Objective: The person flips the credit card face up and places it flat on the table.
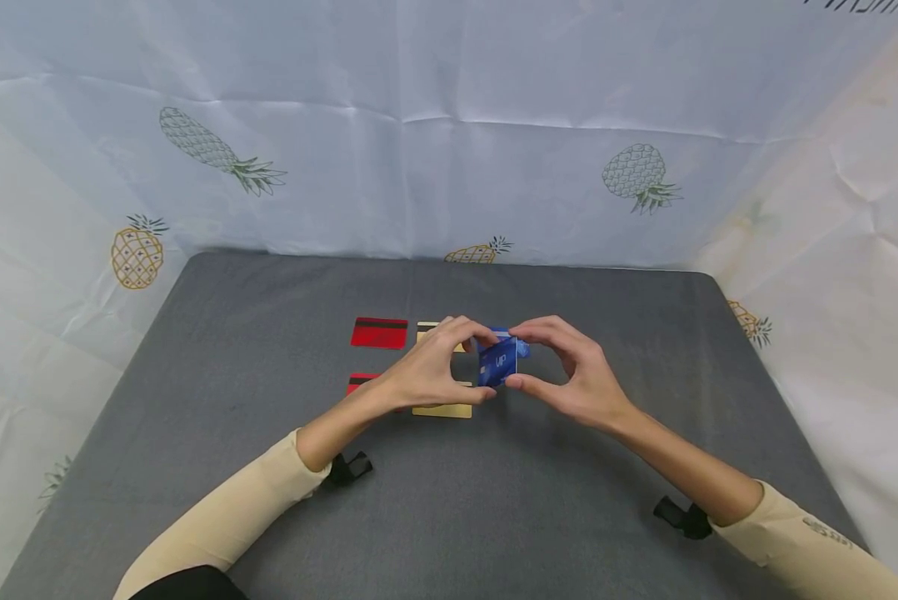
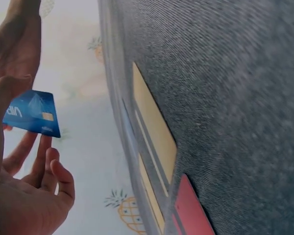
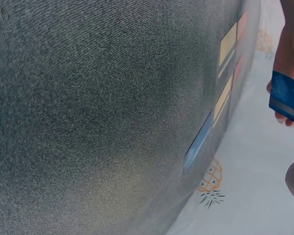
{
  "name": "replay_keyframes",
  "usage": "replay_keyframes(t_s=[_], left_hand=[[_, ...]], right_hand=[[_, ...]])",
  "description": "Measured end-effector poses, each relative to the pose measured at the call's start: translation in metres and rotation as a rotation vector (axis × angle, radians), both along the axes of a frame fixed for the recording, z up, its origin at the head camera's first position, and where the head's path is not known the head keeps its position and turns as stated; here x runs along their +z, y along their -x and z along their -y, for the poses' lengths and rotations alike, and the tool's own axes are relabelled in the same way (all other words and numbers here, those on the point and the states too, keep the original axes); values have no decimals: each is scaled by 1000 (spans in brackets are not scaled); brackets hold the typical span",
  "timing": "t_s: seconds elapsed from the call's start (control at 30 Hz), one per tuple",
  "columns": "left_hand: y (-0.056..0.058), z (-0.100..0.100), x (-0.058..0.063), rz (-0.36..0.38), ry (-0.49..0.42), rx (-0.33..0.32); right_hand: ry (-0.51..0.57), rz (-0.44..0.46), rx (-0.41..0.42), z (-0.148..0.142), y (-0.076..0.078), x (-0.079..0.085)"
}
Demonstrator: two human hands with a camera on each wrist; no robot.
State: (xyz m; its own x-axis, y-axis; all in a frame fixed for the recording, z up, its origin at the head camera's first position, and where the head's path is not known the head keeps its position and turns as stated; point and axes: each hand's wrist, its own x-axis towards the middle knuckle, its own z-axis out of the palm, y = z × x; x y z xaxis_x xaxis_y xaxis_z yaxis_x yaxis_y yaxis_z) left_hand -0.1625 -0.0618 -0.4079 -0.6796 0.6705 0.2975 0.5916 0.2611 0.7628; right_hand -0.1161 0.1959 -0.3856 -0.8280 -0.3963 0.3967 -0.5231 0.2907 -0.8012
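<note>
Here's the held blue card [image 1: 498, 362], up off the grey table [image 1: 569, 508] between two hands, just right of the yellow cards in the head view! The left hand [image 1: 437, 362] grips its left side, thumb below and fingers above, bent round in a curve; the right hand [image 1: 580, 367] pinches the right edge, forefinger at the top corner, thumb at the bottom one.

And the card is tilted, its lettered face to the head camera, chip towards the left hand. Foreshortening shrinks it there, but the left wrist view shows the long axis running across the picture on a slight slope, the chip end pointing towards the table side. Over in the right wrist view it's the striped back, cut off by the picture's edge.

Behind it lies the flat blue card [image 1: 524, 348], partly covered. To the left, the far red card [image 1: 379, 336] and near yellow card [image 1: 445, 412] lie long side left to right; the far yellow card [image 1: 425, 327] and near red card [image 1: 361, 381] peep out around the left hand.
</note>
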Motion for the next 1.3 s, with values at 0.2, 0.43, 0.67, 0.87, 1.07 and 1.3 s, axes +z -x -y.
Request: replay_keyframes(t_s=[0.2,0.43,0.67,0.87,1.07,1.3], left_hand=[[2,2,-1,-15,2,0],[2,2,1,-18,26,18],[2,3,0,-23,21,18],[4,5,0,-25,22,24],[4,5,1,-27,33,35],[2,6,3,-28,51,50]], right_hand=[[-23,7,-17,-2,1,1],[-43,16,-35,-5,1,-1],[6,-26,-25,-4,-1,-3],[25,-16,-35,-4,-3,0],[-11,-21,-46,-7,-3,2],[-64,-41,-57,-10,-2,2]])
